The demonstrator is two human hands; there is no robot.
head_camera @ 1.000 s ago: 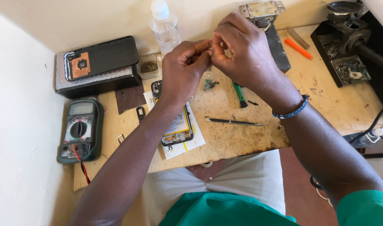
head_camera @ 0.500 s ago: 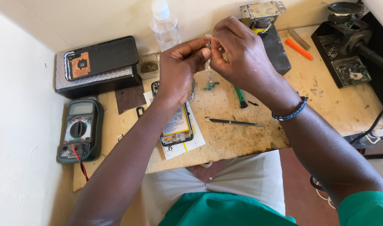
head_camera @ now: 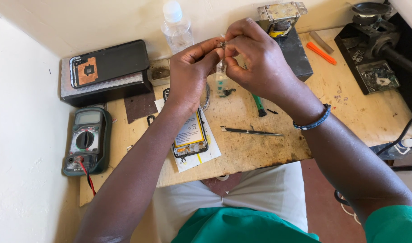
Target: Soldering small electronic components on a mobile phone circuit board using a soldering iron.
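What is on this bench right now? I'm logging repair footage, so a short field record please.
left hand: pinching a small part, too small to identify
right hand: pinching the same part
under hands: opened phone, battery exposed
bench middle: tweezers, green-handled screwdriver
left side: multimeter
back: plastic bottle
surface: wooden bench

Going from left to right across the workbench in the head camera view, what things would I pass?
Multimeter → opened phone lying under the left forearm → tweezers → orange-handled tool → dark metal machine at the right edge.
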